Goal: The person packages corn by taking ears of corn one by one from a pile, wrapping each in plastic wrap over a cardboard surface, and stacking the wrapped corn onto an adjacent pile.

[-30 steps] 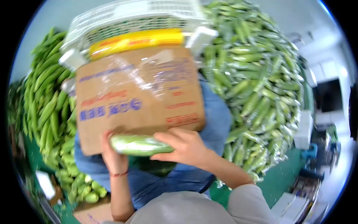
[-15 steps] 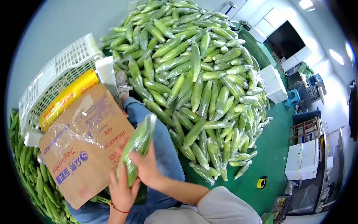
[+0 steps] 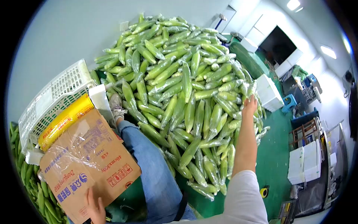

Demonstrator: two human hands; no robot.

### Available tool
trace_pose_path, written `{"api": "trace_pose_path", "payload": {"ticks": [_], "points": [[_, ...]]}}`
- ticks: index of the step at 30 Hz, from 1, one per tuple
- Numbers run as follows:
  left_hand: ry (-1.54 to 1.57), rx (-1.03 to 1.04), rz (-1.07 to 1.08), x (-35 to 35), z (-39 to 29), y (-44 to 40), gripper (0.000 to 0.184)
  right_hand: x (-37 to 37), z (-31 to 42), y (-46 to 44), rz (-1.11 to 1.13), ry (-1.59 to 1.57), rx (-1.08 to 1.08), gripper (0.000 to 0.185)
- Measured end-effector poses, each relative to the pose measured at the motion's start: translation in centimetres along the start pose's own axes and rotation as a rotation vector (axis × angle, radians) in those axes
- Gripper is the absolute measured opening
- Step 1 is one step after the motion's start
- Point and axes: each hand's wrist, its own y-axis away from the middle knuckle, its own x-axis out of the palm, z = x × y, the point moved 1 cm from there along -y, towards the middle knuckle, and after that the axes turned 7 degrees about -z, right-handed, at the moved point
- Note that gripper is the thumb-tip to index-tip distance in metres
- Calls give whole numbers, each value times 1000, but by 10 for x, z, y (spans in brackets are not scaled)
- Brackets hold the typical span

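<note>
My right hand [image 3: 250,104] reaches out to the far right side of a big heap of green corn ears in clear film [image 3: 190,112]. Its fingers are around the lower end of a wrapped corn ear [image 3: 252,88] that points away from me. My left hand [image 3: 96,208] is low at the near edge of a flattened cardboard box [image 3: 89,160], fingers apart and holding nothing. Loose clear film lies across the cardboard top.
A yellow roll of cling film [image 3: 67,121] lies beside a white plastic crate [image 3: 56,100]. Unwrapped corn ears [image 3: 28,175] are piled at the left. Across the green floor [image 3: 274,149] stand white foam boxes [image 3: 304,162], a blue stool [image 3: 288,102] and a tape roll [image 3: 264,192].
The wrapped corn ear held in both hands over my lap is gone from there. My right hand has swung far right to the heap; my left has dropped toward the cardboard's near edge.
</note>
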Motion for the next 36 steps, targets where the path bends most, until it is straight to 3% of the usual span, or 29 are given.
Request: {"api": "trace_pose_path", "payload": {"ticks": [1, 3, 5, 6, 7, 9, 11, 13, 14, 16, 17, 19, 20, 21, 23, 24, 26, 28, 31, 33, 35, 36], "points": [[-63, 21, -79, -1, 7, 4, 48, 12, 1, 5, -97, -54, 1, 21], [-111, -42, -166, 2, 49, 15, 51, 31, -51, 30, 234, -158, 71, 25], [-142, -184, -242, 2, 80, 19, 53, 57, -74, 146, 680, -210, 149, 23], [-169, -205, -269, -3, 94, 18, 53, 69, -47, 245, 700, 3, 266, 20], [-111, -249, -310, -9, 92, 8, 52, 63, -40, 318, 991, 179, 261, 31], [-93, -222, -280, -40, 75, -25, 54, 51, -19, 435, 1720, 438, -199, 41], [-312, -214, -384, -31, 118, -41, 58, 43, -6, 530, 1975, 450, -711, 46], [-195, -182, -447, -25, 156, -61, 57, 40, -45, 586, 1885, 386, -703, 36], [-226, -102, -358, -29, 164, -70, 47, 47, -62, 601, 1800, 376, -717, 33], [-236, 27, -401, -35, 172, -83, 23, 65, -77, 617, 1638, 284, -737, 20], [-187, 78, -452, -36, 177, -84, 15, 62, -77, 617, 1721, 298, -622, 18], [-158, -44, -434, -46, 184, -74, 7, 64, -73, 613, 1874, 309, -387, 14], [-152, -111, -428, -52, 186, -67, 6, 61, -65, 602, 1828, 412, -243, 12], [-227, -26, -416, -55, 187, -55, 6, 50, -62, 585, 1790, 516, -90, 13], [-264, -73, -109, -67, 162, -11, 9, 40, -51, 544, 1690, 720, -112, 16], [-203, 171, -239, -70, 152, 15, 11, 35, -36, 533, 1735, 652, -246, 13], [-183, 266, -266, -67, 131, 72, 8, 15, -11, 526, 1888, 546, -242, 7], [-130, 141, -305, -73, 104, 116, 12, -14, -19, 515, 2068, 682, -233, 6], [17, 99, -508, -62, 100, 161, 7, -40, -23, 526, 2131, 653, -328, 6], [128, -587, -710, -57, 137, 204, 14, -42, -30, 531, 2106, 684, -278, 8], [421, -1083, -1275, -66, 205, 198, 39, -36, -20, 540, 2090, 747, -139, 9], [667, -1363, -1299, -61, 236, 195, 50, -35, -20, 540, 2105, 755, -92, 9]]}}
